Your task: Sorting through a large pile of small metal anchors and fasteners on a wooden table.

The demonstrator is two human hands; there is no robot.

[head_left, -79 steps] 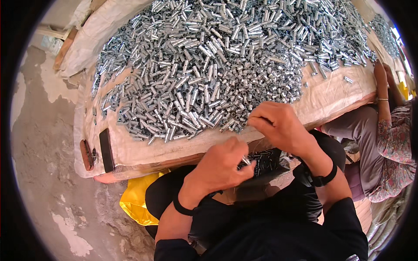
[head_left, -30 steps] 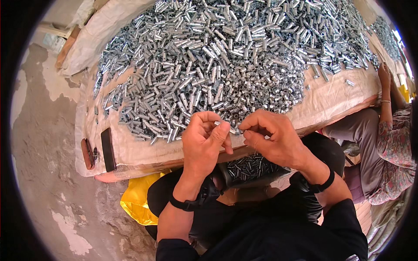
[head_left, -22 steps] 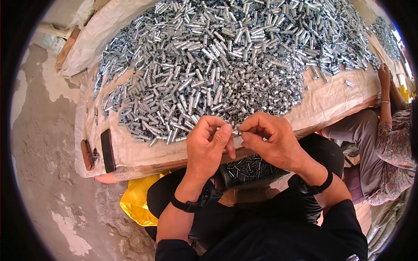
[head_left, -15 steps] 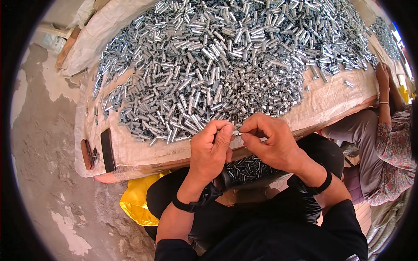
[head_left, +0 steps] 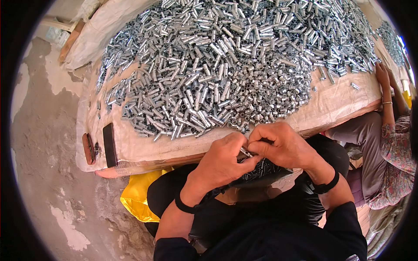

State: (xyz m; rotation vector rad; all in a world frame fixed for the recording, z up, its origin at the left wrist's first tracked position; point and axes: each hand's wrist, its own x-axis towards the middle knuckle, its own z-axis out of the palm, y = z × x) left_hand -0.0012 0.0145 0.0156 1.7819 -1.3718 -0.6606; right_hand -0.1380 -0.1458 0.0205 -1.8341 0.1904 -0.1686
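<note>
Both hands meet just off the near edge of the cloth-covered table [head_left: 143, 154]. My left hand [head_left: 224, 158] is closed around a small shiny metal piece [head_left: 245, 152], which shows between thumb and fingers. At its other end the thumb and forefinger of my right hand [head_left: 281, 143] pinch together; whether they grip this piece or another small part is hidden. Beyond the hands spreads a big heap of silver metal tubes [head_left: 191, 82], with a patch of short metal rings [head_left: 272, 87] at its near right. Under my hands, a dark container of thin dark metal pins [head_left: 257, 170] is partly covered.
A dark phone [head_left: 109, 145] and a brown case [head_left: 89, 148] lie at the table's left corner. A yellow bag [head_left: 141, 195] hangs below the edge. Another person's hands [head_left: 383, 78] rest at the far right by the heap, beside a patterned sleeve [head_left: 387, 139].
My hands have come closer together and slightly down and right. The left hand has turned, so the metal piece now shows between its thumb and fingers. The view has shifted a little.
</note>
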